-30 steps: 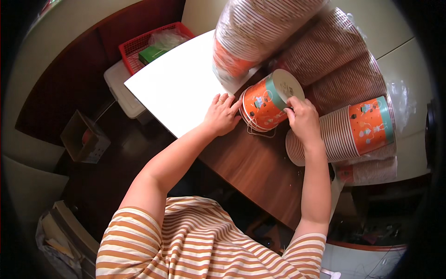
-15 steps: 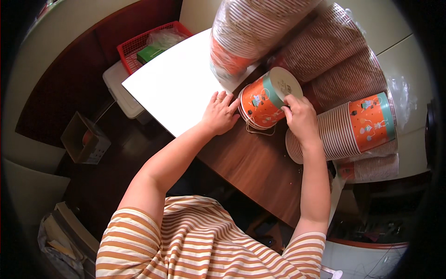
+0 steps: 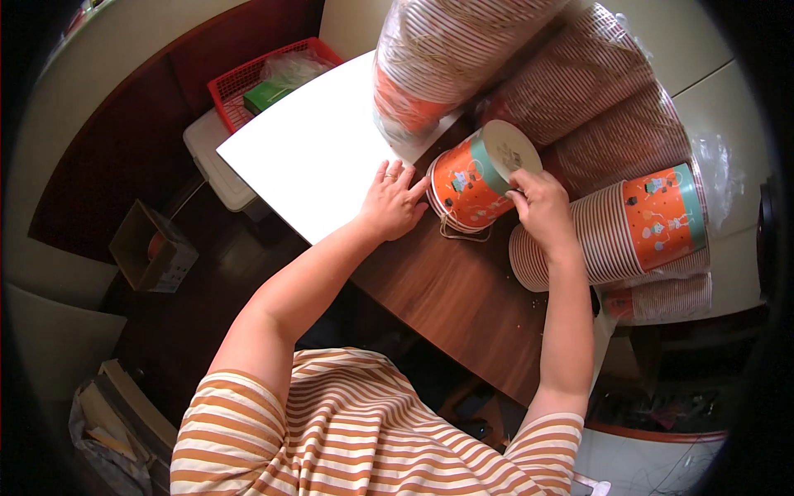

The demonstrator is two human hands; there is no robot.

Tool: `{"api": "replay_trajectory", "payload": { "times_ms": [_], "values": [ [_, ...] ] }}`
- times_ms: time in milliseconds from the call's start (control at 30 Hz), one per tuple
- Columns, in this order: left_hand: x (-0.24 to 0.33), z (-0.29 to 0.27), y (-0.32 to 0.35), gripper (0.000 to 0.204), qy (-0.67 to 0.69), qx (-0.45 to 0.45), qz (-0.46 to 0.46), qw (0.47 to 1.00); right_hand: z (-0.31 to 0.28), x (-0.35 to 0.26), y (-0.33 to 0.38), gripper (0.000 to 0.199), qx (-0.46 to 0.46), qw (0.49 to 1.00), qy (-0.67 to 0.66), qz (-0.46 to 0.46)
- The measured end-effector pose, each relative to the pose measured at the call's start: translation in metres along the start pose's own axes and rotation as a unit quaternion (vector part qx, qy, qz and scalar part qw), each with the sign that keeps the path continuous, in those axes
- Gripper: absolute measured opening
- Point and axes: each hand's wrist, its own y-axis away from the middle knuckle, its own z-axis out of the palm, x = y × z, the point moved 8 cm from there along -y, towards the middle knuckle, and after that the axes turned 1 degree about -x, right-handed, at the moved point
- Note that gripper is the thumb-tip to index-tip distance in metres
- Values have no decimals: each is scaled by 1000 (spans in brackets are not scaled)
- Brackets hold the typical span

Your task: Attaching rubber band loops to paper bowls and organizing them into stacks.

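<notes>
We've got the tub [image 3: 473, 183] lying on its side on the table [image 3: 447, 289], just left of the nested stack [image 3: 612, 231]; its long axis runs lower-left to upper-right, lid end toward upper right. Lid [image 3: 506, 152] looks seated, pressing not finished. Right hand [image 3: 542, 207] fingers clamped on the lid rim; left hand [image 3: 390, 202] spread flat against the base.

Orange paper bucket [image 3: 474, 183] now rolled slightly further from the person, its pale base turned more upward, right hand [image 3: 542, 211] shifted higher along its rim, left hand [image 3: 391, 204] moved a little up the white sheet [image 3: 314, 153].
</notes>
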Motion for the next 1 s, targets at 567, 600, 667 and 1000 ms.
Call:
{"api": "replay_trajectory", "payload": {
  "times_ms": [567,600,667,1000],
  "values": [
    [-1,4,0,51,10,-8,-4,1000,1,-4,10,16,46,999,5,-2],
    [-1,5,0,51,8,-13,-6,1000,0,-6,11,16,56,998,12,-6],
    [-2,4,0,50,2,-2,-5,1000,2,-7,12,17,58,998,18,-1],
    [-2,-1,2,50,-11,-13,-5,1000,-2,-11,36,26,183,982,16,44]
  ]
}}
